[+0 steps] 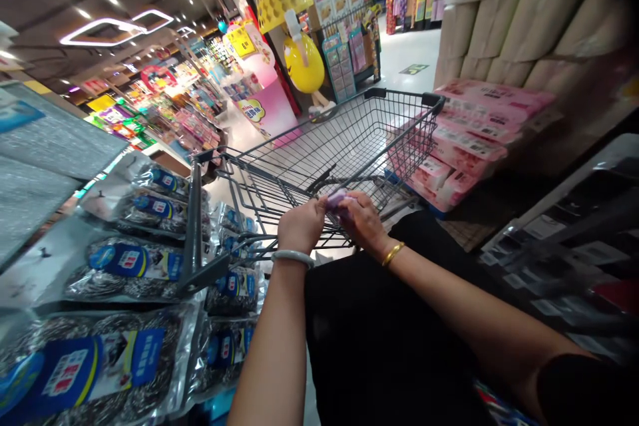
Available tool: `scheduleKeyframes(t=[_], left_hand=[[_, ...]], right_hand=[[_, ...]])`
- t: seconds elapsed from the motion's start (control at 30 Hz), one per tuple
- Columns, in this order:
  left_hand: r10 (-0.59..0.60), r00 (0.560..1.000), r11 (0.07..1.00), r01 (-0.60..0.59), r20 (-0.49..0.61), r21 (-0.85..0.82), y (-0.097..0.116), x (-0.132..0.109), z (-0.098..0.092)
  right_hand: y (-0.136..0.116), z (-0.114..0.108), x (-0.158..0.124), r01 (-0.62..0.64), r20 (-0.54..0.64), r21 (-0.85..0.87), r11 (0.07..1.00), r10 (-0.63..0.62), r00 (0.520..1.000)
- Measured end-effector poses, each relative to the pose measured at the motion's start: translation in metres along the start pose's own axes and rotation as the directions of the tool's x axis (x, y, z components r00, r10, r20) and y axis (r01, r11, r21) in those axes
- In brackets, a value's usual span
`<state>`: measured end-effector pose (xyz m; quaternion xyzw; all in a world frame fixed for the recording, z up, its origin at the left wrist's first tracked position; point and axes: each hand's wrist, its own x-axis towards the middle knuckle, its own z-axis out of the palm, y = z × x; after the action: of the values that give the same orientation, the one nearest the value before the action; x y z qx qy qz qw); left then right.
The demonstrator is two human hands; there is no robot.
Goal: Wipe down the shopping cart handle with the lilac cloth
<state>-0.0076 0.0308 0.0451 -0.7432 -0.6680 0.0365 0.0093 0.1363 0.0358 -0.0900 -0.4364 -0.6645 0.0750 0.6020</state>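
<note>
Both my hands meet in front of my lap, on the near side of a wire shopping cart (430,104). Between them is a small, soft-looking purple item (337,198), partly covered by fingers; its exact kind does not show. My left hand (302,223), with a pale bangle at the wrist, pinches the item's left end. From the other side, the fingers of my right hand (367,219) close on it; a gold bracelet circles that wrist. The cart stands tilted in view, its dark handle bar (194,219) to the left of my hands.
Clear bags with blue labels (132,256) fill a display at left. Pink packs (464,146) and wrapped paper rolls (519,26) are stacked at right. Beyond the cart stand a yellow egg-shaped figure (304,63) and a pink promotional stand (272,106). Dark packaged goods (574,246) line the near right.
</note>
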Motion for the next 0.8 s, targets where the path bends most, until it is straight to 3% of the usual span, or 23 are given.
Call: scheduleKeyframes(t=[0.13,0.27,0.37,0.53,0.6,0.73,0.8], left_hand=[[0.017,1.0,1.0,-0.018,0.019,0.019,-0.003,0.001,0.002],[0.036,0.998,0.999,-0.037,0.043,0.028,-0.006,0.003,0.002],[0.046,0.998,0.998,-0.048,0.048,0.034,-0.007,0.003,0.002],[0.017,0.999,0.999,-0.019,0.045,0.04,-0.011,0.007,0.003],[0.017,0.998,0.999,-0.019,0.057,0.038,-0.014,0.011,0.002],[0.014,0.999,0.999,-0.016,0.051,0.047,-0.018,0.014,0.001],[0.015,0.999,0.999,-0.018,0.05,0.043,-0.02,0.014,0.001]], right_hand=[[0.011,0.011,-0.025,-0.132,-0.01,0.065,0.989,0.133,0.991],[-0.017,0.013,-0.017,-0.06,0.001,0.181,0.982,0.06,0.998],[-0.021,0.02,-0.021,-0.061,0.039,0.226,0.972,0.054,0.998],[-0.003,0.034,-0.061,-0.267,0.105,0.196,0.943,0.25,0.962],[-0.008,0.041,-0.065,-0.239,0.106,0.223,0.945,0.22,0.97],[-0.026,0.058,-0.057,-0.064,0.144,0.292,0.954,0.022,0.989],[-0.025,0.064,-0.056,-0.065,0.172,0.27,0.961,0.019,0.985]])
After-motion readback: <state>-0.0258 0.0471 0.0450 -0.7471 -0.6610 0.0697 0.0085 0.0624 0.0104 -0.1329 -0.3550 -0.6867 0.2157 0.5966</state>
